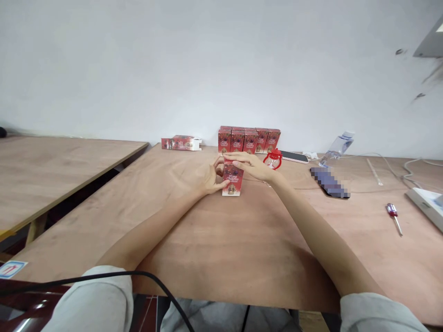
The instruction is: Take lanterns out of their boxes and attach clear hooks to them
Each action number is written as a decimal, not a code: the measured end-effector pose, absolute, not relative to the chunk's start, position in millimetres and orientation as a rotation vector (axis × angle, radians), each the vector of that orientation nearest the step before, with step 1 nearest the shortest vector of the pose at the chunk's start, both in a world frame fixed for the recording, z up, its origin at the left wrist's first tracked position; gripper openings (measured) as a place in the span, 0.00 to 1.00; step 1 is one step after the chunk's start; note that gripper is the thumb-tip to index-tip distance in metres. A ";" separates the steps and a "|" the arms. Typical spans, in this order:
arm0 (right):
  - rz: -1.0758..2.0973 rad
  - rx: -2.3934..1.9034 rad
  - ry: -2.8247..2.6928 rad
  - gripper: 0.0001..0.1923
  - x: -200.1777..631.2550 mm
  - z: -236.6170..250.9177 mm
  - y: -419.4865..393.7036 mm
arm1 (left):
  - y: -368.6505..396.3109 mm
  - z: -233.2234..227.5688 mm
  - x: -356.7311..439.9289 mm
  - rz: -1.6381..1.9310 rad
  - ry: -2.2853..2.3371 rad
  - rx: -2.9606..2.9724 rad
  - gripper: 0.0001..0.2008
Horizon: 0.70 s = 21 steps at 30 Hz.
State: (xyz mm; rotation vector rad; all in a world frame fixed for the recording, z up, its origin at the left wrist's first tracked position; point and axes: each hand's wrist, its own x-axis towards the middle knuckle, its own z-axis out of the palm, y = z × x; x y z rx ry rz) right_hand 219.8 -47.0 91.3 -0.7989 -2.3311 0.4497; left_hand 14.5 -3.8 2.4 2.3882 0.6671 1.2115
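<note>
A small red printed carton (233,179) stands upright on the wooden table in front of me. My left hand (212,179) grips it from the left side, the thumb on its front face and the fingers curled behind. Across its top lies my right hand (255,167), fingers stretched out and touching the upper edge. Just behind, several matching red cartons (237,139) stand in a tight group by the wall. To the right of my right hand is a small clear container with a red frame (272,159).
Flattened or open red cartons (181,143) lie at the back left. On the right are a white-edged phone (294,157), a dark phone-like item (330,182), a tilted water bottle (337,149), a screwdriver (393,217), cables and a white tray (427,205). A black cable (145,274) crosses in front.
</note>
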 end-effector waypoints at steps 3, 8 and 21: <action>0.249 -0.900 -2.489 0.31 220.7 93.0 -48.7 | 0.4 -5.7 15.0 1.190 0.692 2.292 0.40; 0.007 -1.073 -2.560 0.38 216.0 92.4 -52.3 | -2.1 4.6 15.2 0.933 0.917 2.579 0.41; -0.322 -1.783 -1.871 0.27 216.4 68.4 19.8 | -1.9 5.6 19.2 0.327 1.105 2.788 0.32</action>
